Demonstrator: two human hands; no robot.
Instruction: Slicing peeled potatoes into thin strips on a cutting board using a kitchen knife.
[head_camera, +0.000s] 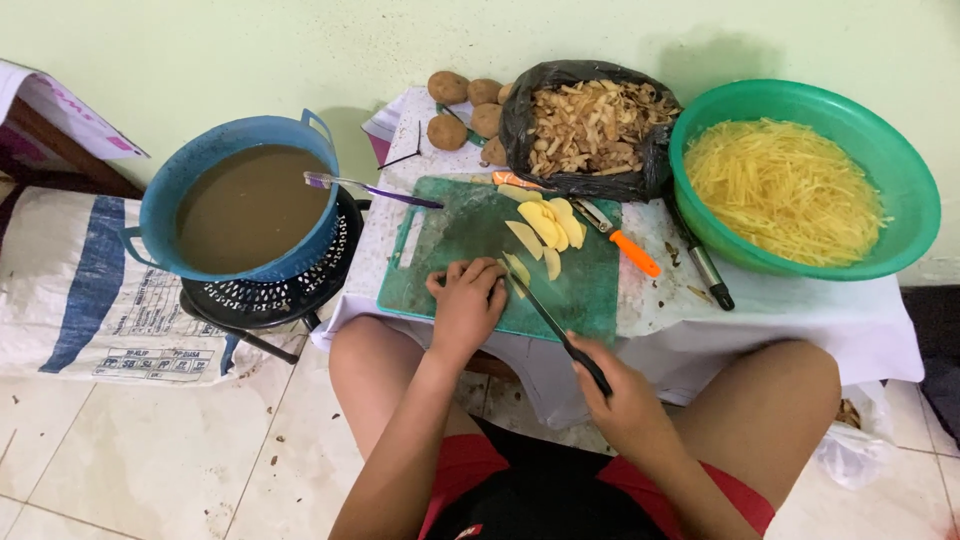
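Right hand (625, 400) angles knife (545, 315) beside left hand (465, 305), near board edge (480, 325).

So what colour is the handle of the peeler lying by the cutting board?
Orange, on the peeler; the head view shows it.
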